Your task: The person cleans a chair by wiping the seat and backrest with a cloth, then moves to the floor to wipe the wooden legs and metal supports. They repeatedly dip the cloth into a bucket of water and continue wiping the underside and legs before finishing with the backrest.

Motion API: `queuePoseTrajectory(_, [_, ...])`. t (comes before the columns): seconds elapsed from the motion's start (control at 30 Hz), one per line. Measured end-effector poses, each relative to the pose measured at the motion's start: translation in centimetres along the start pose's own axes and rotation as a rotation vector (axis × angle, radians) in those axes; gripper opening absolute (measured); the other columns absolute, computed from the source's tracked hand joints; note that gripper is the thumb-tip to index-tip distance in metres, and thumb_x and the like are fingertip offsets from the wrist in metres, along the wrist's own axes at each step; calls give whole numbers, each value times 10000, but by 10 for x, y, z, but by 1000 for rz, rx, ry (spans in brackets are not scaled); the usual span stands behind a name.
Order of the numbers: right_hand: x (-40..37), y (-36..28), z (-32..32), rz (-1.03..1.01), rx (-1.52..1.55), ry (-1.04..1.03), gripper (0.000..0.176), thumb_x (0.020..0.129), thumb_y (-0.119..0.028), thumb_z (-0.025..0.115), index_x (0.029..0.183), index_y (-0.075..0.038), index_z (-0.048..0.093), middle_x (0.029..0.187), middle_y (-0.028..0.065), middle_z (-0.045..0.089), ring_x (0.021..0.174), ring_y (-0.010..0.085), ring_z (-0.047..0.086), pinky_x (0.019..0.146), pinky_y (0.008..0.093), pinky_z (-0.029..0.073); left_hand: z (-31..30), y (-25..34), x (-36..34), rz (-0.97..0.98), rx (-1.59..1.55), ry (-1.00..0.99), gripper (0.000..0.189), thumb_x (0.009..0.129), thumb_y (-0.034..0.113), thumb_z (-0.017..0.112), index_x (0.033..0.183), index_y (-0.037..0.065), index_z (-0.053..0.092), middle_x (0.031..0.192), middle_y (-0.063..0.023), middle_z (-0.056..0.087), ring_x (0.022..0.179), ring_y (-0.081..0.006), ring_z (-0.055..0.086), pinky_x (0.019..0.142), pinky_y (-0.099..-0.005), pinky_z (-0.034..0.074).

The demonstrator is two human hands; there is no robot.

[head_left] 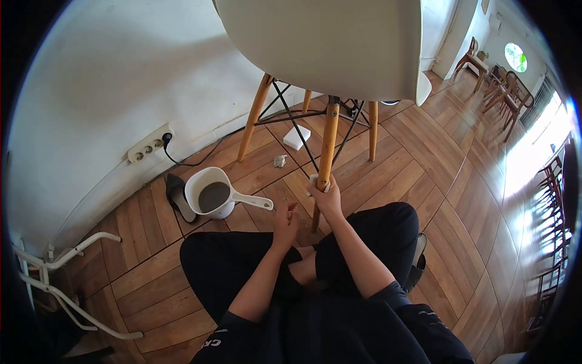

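Observation:
My right hand point(328, 199) is closed around the lower part of a wooden chair leg point(328, 142), pressing a small white sponge point(313, 181) to it. My left hand point(285, 223) hovers beside it, loosely curled with fingers a little apart and nothing visible in them. Just left of that hand is the handle of a white dipper point(242, 199), which holds murky grey water point(214, 196). The leg belongs to a white shell chair point(327, 48) with dark metal bracing. Behind the leg, a white sponge block point(297, 137) and a crumpled greyish-white piece point(279, 161) lie on the floor.
On the left wall, a socket strip point(150, 144) has a black plug and cable. A dark shoe point(180, 199) lies beside the dipper. White metal legs point(79, 255) stand at lower left. Wooden chairs point(513, 100) are at the far right on the wooden floor point(461, 242).

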State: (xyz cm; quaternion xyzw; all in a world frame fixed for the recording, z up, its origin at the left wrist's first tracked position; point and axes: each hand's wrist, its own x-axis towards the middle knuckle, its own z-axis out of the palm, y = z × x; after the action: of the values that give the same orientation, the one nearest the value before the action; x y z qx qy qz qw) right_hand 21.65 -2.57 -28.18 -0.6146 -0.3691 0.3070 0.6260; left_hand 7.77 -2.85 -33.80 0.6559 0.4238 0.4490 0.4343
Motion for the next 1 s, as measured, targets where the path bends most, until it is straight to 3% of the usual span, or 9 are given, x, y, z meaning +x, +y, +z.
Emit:
queuePoseTrajectory(0.17, [-5,60,-14,309,-91,-200,323,724,-116,736,961,-13,544,756,45,599,592,132,589,512,266,461,0,-2,7,12,-12,-17,210,901,114,504,1078,8,545,1013,-145,583,959,-245,583,795,-320,468])
queuePoseTrajectory(0.3, [-15,21,-16,505,-102,-288,379,722,-168,748,1003,-12,547,875,53,606,676,118,590,546,246,450,2,-10,4,22,-49,-24,211,899,110,505,1078,5,544,1030,-145,588,969,-247,585,804,-326,465])
queuePoseTrajectory(0.43, [-26,57,-7,226,-207,-50,577,746,-163,712,1235,-3,452,987,66,587,758,101,573,598,225,433,-1,-11,5,-6,10,-62,206,911,70,491,1098,-5,534,1027,-127,586,975,-193,577,841,-299,460])
queuePoseTrajectory(0.5, [-36,48,-18,211,292,4,751,790,-126,665,1408,-16,252,1080,76,549,794,113,559,665,201,417,0,-13,1,-29,14,-70,210,914,75,491,1104,-3,531,1036,-124,582,983,-192,572,845,-300,458])
queuePoseTrajectory(0.63, [-39,20,-43,266,116,-218,759,842,-103,603,1443,-2,150,1238,183,488,1025,260,550,852,269,441,10,-19,6,-44,-94,-108,213,919,84,493,1113,5,531,1050,-118,578,991,-190,568,850,-298,456])
queuePoseTrajectory(0.7, [-38,21,-39,-70,-217,-165,669,829,-49,626,1397,8,278,1226,177,490,1011,223,552,852,273,467,11,-14,3,-82,-120,-121,214,921,85,492,1116,6,529,1049,-114,578,992,-187,567,852,-297,455])
queuePoseTrajectory(0.8, [-35,7,-30,-93,-164,8,624,745,-11,711,1303,-15,430,1081,80,534,988,136,544,788,238,505,9,-8,4,-125,-87,-149,213,923,81,491,1117,2,525,1050,-106,578,997,-178,563,855,-294,452])
queuePoseTrajectory(0.9, [-34,-9,-22,-203,-424,174,522,696,-41,762,1165,-9,536,998,69,544,932,144,577,726,275,545,6,-19,1,-118,-141,-135,217,925,85,488,1122,-2,523,1057,-104,577,996,-171,561,858,-291,449])
queuePoseTrajectory(1.0, [-35,-17,-21,-175,-365,165,472,678,-63,779,1097,-11,567,1010,77,553,938,163,585,695,292,551,8,-20,2,-67,-139,-114,213,905,89,489,1090,-3,541,1034,-142,588,982,-222,583,805,-307,468])
